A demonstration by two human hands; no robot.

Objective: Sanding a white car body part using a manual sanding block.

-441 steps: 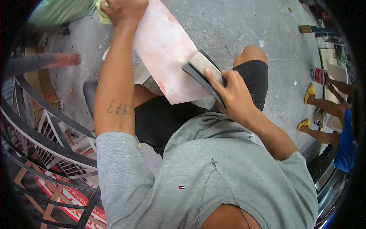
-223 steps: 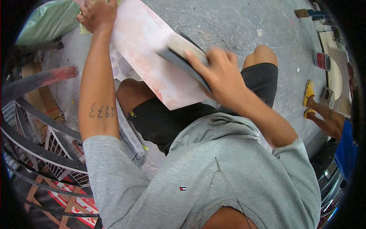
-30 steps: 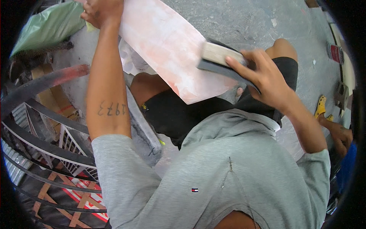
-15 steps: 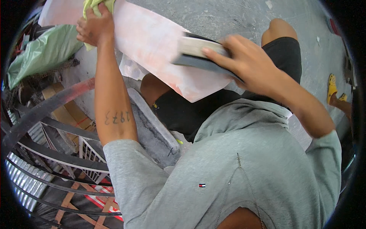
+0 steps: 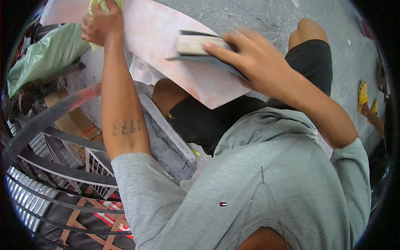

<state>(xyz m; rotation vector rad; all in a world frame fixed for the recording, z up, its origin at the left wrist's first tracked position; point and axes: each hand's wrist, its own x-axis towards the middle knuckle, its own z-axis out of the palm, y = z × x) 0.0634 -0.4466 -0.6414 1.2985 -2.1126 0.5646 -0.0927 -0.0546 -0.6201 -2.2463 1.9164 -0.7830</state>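
Observation:
A long pale panel (image 5: 162,31) with pinkish patches lies slanted across my legs, its pointed end toward me. My right hand (image 5: 250,58) is closed round a sanding block (image 5: 196,45), whitish, with dark sandpaper (image 5: 212,62) along its sides. The block is against the panel's surface or just over it, and hand and block are a little blurred. Farther up the panel, my left hand (image 5: 104,25) grips a yellow-green cloth (image 5: 96,10) at the panel's edge; part of the cloth lies under the palm.
Curved dark metal bars (image 5: 62,166) stand at my left. A green plastic sheet (image 5: 46,58), a cardboard box (image 5: 73,121) and a grey block-like piece (image 5: 171,146) lie on that side. Another person's foot in a yellow clog (image 5: 363,98) is at the far right on the concrete floor (image 5: 250,16).
My right hand has moved left and slightly up with the sanding block along the panel. My left hand stays on the cloth, almost unmoved.

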